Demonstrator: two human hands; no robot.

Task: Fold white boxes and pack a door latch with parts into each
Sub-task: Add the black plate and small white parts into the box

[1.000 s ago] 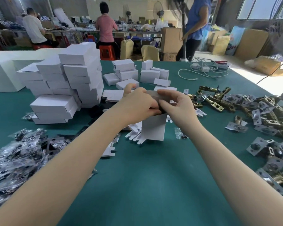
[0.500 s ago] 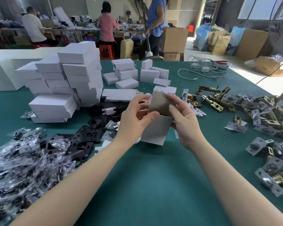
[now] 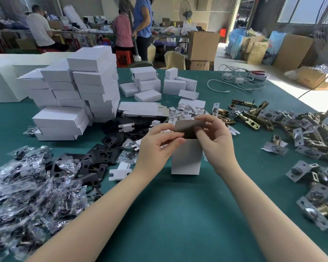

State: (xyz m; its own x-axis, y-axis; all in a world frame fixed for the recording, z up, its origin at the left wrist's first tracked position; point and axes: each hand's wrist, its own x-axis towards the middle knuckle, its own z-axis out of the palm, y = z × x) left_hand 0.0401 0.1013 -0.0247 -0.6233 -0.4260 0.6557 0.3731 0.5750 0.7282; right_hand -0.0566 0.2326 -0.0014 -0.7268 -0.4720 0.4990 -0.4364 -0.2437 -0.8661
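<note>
Standing upright on the green table [image 3: 178,214], a white box [image 3: 186,157] of thin smooth card is between the two hands, its open end up. Its top flap [image 3: 187,126] shows the grey-brown inner side of the card and leans over the opening. The left hand [image 3: 155,146] is at the left side of the box, with the thumb and curled fingers pinching the left edge of the flap. The right hand [image 3: 216,140] is at the right side, its fingers bent around the top corner and the thumb pressing on the flap.

Just behind the box lie small white card inserts [image 3: 186,110] with notched ends, and a low pile of flat unfolded boxes [image 3: 140,109]. To the left stands a tall stack of closed white boxes [image 3: 78,91], rectangular and matt. Near the left forearm lie black flat plates [image 3: 102,154] and many shiny, crinkled plastic bags [image 3: 27,191]. To the right, well apart from the box, is a heap of door latches [image 3: 301,133], brass-coloured tubes with grey metal plates.
</note>
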